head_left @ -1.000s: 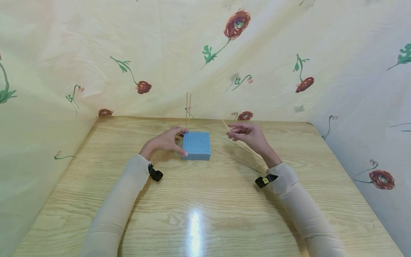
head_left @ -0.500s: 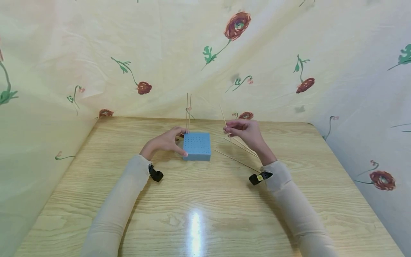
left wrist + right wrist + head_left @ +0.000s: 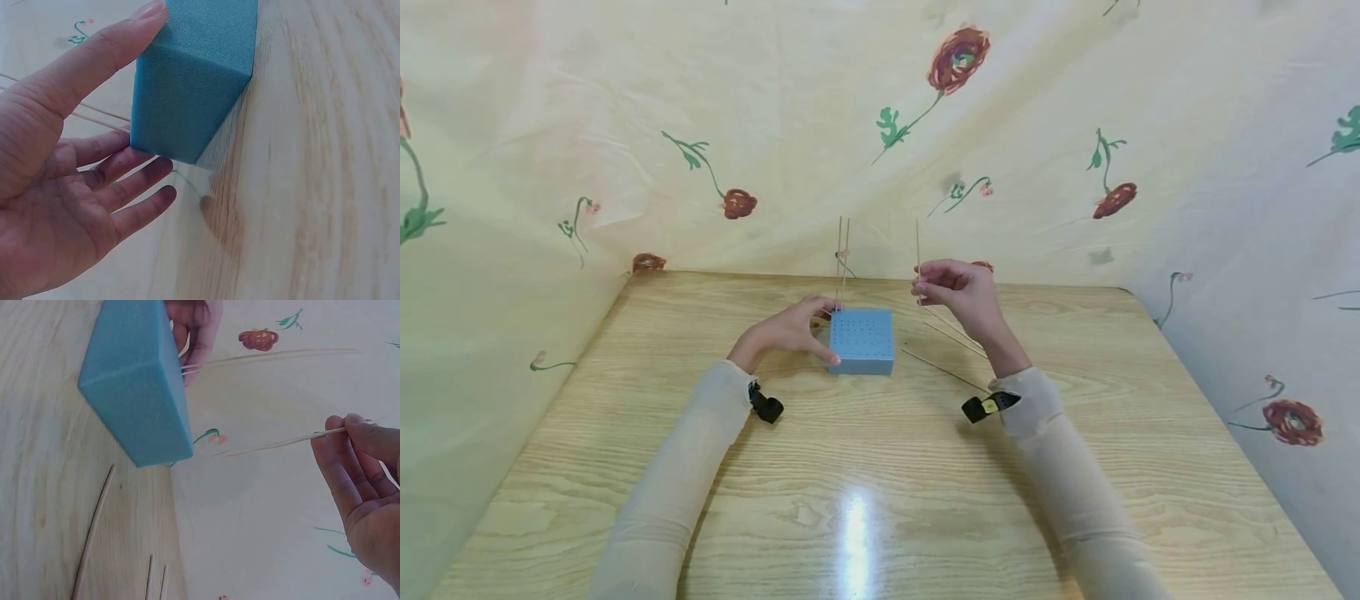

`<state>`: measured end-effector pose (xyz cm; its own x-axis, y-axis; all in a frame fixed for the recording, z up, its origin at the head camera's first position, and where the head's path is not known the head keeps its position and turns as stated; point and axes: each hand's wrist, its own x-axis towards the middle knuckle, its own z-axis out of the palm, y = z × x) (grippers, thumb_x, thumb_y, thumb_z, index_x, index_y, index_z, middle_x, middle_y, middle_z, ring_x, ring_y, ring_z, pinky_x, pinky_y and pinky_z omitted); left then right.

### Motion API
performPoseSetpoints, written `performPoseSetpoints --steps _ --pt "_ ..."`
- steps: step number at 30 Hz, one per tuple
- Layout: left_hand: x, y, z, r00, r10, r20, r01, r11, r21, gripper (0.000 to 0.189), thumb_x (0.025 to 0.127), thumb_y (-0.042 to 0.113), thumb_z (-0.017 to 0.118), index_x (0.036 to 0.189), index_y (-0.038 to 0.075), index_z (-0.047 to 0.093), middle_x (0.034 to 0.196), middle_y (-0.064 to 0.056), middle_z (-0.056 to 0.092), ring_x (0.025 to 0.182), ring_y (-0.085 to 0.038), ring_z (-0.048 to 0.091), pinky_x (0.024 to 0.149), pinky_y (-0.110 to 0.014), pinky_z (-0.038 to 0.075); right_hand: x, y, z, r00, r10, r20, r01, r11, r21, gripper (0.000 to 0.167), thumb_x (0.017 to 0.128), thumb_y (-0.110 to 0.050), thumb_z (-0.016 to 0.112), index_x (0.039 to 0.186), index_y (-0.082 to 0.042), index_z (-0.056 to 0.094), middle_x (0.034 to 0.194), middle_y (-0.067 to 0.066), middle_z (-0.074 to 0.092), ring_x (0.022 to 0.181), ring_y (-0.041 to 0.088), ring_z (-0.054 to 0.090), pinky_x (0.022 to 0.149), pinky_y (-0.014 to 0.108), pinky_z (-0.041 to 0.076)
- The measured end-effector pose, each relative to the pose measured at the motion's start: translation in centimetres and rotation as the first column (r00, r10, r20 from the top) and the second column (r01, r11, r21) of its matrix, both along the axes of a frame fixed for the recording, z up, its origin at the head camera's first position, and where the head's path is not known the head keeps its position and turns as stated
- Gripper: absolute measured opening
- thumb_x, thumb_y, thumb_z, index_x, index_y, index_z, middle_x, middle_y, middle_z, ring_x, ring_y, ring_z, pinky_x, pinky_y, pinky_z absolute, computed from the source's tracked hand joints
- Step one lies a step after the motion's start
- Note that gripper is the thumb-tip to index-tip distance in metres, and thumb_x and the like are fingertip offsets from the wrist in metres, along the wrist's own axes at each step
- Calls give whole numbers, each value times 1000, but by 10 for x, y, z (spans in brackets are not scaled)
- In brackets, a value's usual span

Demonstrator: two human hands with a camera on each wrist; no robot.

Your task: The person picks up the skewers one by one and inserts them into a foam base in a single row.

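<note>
A blue foam block (image 3: 861, 337), its top dotted with small holes, sits on the table. Two thin wooden skewers (image 3: 839, 258) stand upright at its back left corner. My left hand (image 3: 786, 327) grips the block from the left; in the left wrist view the thumb lies against one face and fingertips touch the far edge. To the right of the block and raised above the table, my right hand (image 3: 962, 292) pinches another wooden skewer (image 3: 275, 445) between thumb and fingers. It points upright in the head view, its lower end apart from the block.
Several loose skewers (image 3: 943, 371) lie slanted on the wooden table (image 3: 865, 450) right of the block, partly under the right hand. A flowered cloth (image 3: 820, 125) hangs along the table's back and sides.
My right hand has moved left and slightly up, nearer the block, and its skewer has turned from slanted to upright. The left hand and the block have stayed in place.
</note>
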<state>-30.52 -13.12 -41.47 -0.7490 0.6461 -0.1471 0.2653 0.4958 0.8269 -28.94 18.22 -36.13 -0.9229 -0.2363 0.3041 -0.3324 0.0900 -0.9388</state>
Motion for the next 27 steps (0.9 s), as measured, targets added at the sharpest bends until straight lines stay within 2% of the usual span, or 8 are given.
performPoseSetpoints --steps 4,9,16,27 --pt "-1 -1 -1 1000 4 3 -4 1000 0 98 82 23 90 160 5 33 162 -16 32 148 -40 35 121 -60 32 -3 -9 3 1000 4 11 -4 998 -59 19 91 4 74 103 -10 77 90 -3 77 82 13 75 74 31 64" --pt "-2 -1 -3 1000 4 3 -4 1000 4 98 81 23 90 159 3 34 161 -17 33 147 -40 36 120 -59 34 -7 -21 4 1000 10 23 -6 991 -136 19 90 7 74 99 -9 76 88 -1 76 81 13 74 74 30 64" --pt "-3 -1 -4 1000 7 8 -7 1000 20 97 81 21 91 158 3 35 161 -18 33 146 -41 37 120 -58 35 -12 -42 4 1000 -23 15 25 986 -164 8 89 1 78 96 -1 75 87 3 73 79 15 70 74 31 64" --pt "-3 -1 -5 1000 21 2 -21 1000 12 99 78 23 92 158 6 36 161 -14 34 146 -37 38 121 -56 35 -20 -68 3 999 -22 -50 14 986 -166 20 91 6 73 106 17 68 88 4 72 80 13 69 77 32 64"
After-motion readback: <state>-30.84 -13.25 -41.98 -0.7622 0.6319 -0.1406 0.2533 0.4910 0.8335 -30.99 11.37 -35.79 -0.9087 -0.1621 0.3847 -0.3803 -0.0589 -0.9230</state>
